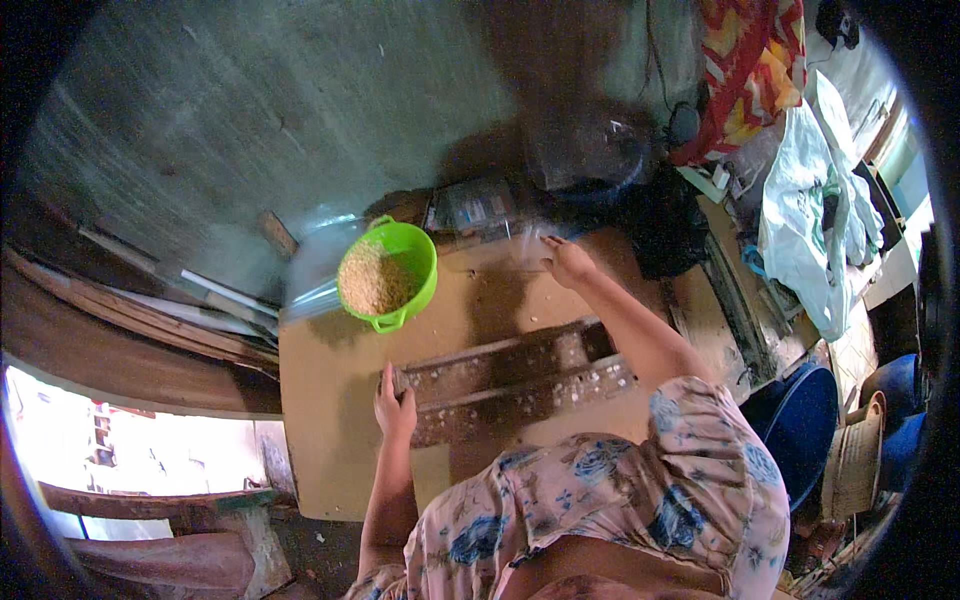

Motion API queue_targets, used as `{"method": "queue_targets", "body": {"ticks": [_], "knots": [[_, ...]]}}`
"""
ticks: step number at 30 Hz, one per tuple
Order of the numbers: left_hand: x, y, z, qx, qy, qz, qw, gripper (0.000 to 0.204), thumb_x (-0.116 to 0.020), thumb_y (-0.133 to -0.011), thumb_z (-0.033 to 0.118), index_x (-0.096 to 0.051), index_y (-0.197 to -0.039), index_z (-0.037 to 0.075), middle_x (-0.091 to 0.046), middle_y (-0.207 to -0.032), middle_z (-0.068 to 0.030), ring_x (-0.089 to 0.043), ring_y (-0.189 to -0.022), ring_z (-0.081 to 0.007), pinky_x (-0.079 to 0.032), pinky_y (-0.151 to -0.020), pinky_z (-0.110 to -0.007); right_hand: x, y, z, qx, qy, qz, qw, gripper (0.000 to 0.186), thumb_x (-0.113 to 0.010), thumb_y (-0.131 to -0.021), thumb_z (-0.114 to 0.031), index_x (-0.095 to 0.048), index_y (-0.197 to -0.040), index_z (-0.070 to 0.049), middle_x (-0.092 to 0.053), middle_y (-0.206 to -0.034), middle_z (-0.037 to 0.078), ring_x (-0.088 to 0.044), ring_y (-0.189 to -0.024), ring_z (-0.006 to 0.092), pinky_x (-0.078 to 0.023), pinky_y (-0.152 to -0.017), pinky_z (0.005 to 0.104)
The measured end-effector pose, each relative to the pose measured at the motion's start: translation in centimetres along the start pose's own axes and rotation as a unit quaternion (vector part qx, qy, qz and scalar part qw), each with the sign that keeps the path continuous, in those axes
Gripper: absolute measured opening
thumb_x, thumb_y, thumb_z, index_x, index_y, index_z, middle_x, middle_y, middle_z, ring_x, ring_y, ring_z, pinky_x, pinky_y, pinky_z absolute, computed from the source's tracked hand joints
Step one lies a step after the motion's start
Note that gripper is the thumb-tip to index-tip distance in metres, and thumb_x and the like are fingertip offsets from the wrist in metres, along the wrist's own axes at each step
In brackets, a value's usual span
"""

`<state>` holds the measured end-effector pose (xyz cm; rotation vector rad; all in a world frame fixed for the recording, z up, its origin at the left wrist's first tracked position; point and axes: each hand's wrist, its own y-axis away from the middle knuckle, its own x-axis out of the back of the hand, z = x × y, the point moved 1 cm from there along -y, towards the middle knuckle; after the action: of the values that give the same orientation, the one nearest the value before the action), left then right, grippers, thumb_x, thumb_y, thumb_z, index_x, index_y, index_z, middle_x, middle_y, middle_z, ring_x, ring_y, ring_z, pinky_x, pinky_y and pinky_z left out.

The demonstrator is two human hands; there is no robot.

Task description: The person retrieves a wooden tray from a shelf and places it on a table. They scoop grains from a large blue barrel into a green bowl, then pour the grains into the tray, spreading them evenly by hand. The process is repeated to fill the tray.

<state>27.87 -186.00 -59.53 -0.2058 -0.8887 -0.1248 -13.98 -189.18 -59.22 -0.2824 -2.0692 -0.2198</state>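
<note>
My left hand [394,408] is at the left end of a dark, worn slatted wooden strip [490,376] that runs across the tabletop, its fingers stretched out and holding nothing I can see. My right arm reaches toward the back of the table, where my right hand [568,263] has its thumb and fingers apart. Just beside those fingertips is a blurred, clear plastic item [528,246]; whether they touch it I cannot tell. A bright green bowl [424,262] with small handles stands at the back left, holding pale, grain-like bits [373,280].
The tan table [335,430] has a few small crumbs on it. Clear plastic [322,250] and a black bag [668,225] lie along its back by the grey wall [300,110]. White plastic bags [808,215] hang at the right, above a blue tub [800,430].
</note>
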Motion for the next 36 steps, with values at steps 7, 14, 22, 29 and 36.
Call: {"method": "queue_targets", "body": {"ticks": [7, 14, 22, 29, 36], "knots": [[2.2, 1.1, 1.2, 0.030, 0.071, 0.056, 0.995, 0.061, -0.058, -0.073, 0.009, -0.033, -0.128, 0.002, -0.049, -0.114, -0.0174, -0.046, -0.103, -0.0335, -0.038, -0.087, -0.041, -8.6, -5.1, 2.0, 0.035, 0.217, 0.028, 0.975, 0.031, -0.046, -0.082, -0.031, -0.057, -0.107, -0.015, -0.059, -0.103, 0.008, -0.051, -0.105, 0.0200, -0.030, -0.092, 0.0507], [3.7, -0.6, 6.8, -0.127, 0.026, 0.113, 0.985, 0.053, -0.058, -0.070, 0.010, -0.042, -0.120, 0.001, -0.050, -0.111, -0.0179, -0.047, -0.100, -0.0333, -0.038, -0.086, -0.042, 3.4, -5.5, -5.1, 0.140, -0.088, 0.270, 0.949, 0.002, -0.055, -0.066, -0.006, -0.057, -0.067, -0.005, -0.056, -0.071, 0.012, -0.055, -0.072, 0.0313, -0.045, -0.063, 0.0378], [2.6, -6.5, 23.1, -0.318, 0.025, 0.076, 0.945, 0.069, -0.065, -0.068, 0.016, -0.032, -0.127, -0.001, -0.037, -0.126, -0.0225, -0.037, -0.116, -0.0357, -0.032, -0.096, -0.043, 14.1, -3.0, -12.5, -0.051, -0.525, 0.099, 0.844, 0.014, -0.068, -0.072, -0.013, -0.056, -0.073, -0.005, -0.056, -0.066, 0.004, -0.051, -0.057, 0.0126, -0.044, -0.043, 0.0305], [0.3, -14.6, 27.7, -0.240, -0.011, 0.106, 0.965, 0.047, -0.060, -0.072, 0.018, -0.044, -0.113, 0.002, -0.046, -0.114, -0.0222, -0.047, -0.103, -0.0366, -0.041, -0.085, -0.042, 17.3, 0.0, -16.0, 0.033, -0.363, 0.233, 0.902, 0.016, -0.067, -0.072, -0.016, -0.057, -0.074, -0.004, -0.059, -0.069, 0.010, -0.058, -0.062, 0.0212, -0.049, -0.054, 0.0310], [4.0, -16.4, 28.2, -0.306, -0.129, 0.077, 0.940, 0.012, -0.050, -0.074, 0.010, -0.057, -0.084, 0.009, -0.058, -0.088, -0.0111, -0.058, -0.082, -0.0311, -0.047, -0.067, -0.042, 19.2, 1.0, -14.0, 0.212, -0.028, 0.219, 0.952, 0.039, -0.068, -0.065, -0.018, -0.055, -0.097, 0.001, -0.059, -0.088, 0.015, -0.058, -0.076, 0.0276, -0.047, -0.067, 0.0370]]}}
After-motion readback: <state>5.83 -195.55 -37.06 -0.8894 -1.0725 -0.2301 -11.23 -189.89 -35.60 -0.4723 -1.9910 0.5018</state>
